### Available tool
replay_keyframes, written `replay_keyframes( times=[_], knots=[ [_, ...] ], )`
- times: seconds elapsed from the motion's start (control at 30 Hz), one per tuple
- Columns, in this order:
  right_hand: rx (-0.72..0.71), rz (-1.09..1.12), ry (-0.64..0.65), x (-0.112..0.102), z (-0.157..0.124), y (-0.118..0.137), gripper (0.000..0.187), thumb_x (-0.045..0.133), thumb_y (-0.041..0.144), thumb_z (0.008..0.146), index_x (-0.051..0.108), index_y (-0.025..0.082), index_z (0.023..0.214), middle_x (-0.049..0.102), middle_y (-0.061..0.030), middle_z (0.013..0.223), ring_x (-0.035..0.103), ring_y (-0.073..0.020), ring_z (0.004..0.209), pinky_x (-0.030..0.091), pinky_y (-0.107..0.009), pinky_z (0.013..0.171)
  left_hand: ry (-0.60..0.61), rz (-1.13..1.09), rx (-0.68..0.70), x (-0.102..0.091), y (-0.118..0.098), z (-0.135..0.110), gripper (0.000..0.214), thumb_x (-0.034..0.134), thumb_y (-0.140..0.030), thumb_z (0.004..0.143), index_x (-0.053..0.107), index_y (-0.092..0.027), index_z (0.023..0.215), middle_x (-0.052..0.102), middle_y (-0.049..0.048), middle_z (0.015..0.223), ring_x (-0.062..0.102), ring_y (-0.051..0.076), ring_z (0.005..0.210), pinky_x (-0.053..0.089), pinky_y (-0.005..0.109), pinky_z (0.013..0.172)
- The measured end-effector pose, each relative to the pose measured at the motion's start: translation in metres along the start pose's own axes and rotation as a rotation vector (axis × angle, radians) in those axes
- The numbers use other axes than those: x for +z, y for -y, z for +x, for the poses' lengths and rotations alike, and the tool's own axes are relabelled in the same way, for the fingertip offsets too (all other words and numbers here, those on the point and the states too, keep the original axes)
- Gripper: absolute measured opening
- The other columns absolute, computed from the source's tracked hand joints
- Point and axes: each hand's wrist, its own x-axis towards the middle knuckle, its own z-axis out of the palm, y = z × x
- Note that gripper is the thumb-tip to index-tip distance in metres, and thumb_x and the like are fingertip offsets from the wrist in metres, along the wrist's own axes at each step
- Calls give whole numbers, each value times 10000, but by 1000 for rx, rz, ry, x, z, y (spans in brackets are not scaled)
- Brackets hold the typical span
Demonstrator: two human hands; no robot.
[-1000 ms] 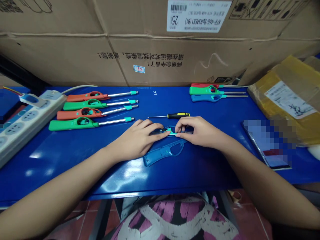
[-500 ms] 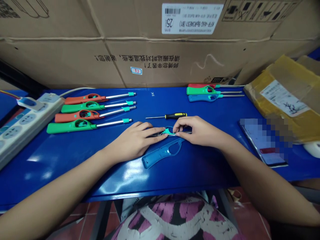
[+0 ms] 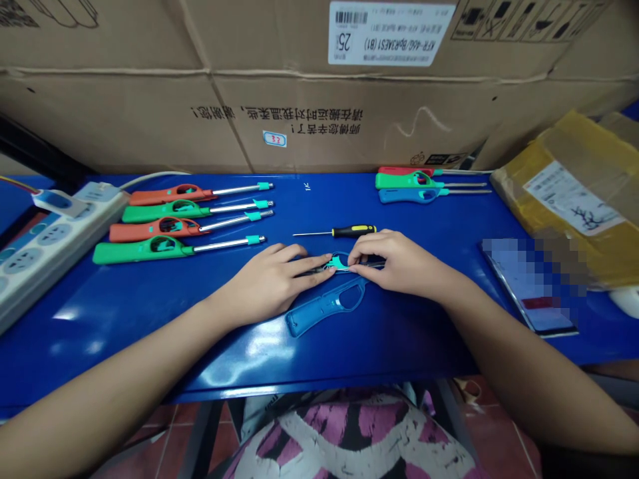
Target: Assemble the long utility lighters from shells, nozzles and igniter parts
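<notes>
My left hand (image 3: 269,283) lies on the blue table (image 3: 150,313), its fingers pressed flat on the handle end of an opened blue lighter (image 3: 335,263). My right hand (image 3: 399,263) pinches the lighter's teal trigger part and metal tube from the right. A loose blue lighter shell half (image 3: 327,306) lies just in front of both hands. A yellow-and-black screwdriver (image 3: 344,232) rests just behind my hands.
Several red and green stick lighters (image 3: 170,226) lie in a row at the left, three more lighters (image 3: 414,183) at the back right. A power strip (image 3: 40,243) sits far left, a phone (image 3: 529,286) and yellow parcel (image 3: 574,193) at the right. Cardboard boxes (image 3: 299,86) wall the back.
Both hands have stayed on the opened lighter, with only small finger shifts. The view has moved slightly.
</notes>
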Motion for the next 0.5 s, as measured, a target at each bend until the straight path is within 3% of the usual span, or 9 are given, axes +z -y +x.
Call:
replay_keyframes(
  times=[0.5],
  knots=[
    [75, 96, 21, -2, 0, 3, 101, 623, 116, 841, 692, 189, 851, 721, -23, 844, 631, -152, 762, 485, -274, 732, -3, -22, -32, -1, -4, 1, 412, 512, -158, 983, 611, -212, 1379, 610, 60, 1432, 570, 247, 1053, 506, 371, 816]
  ],
)
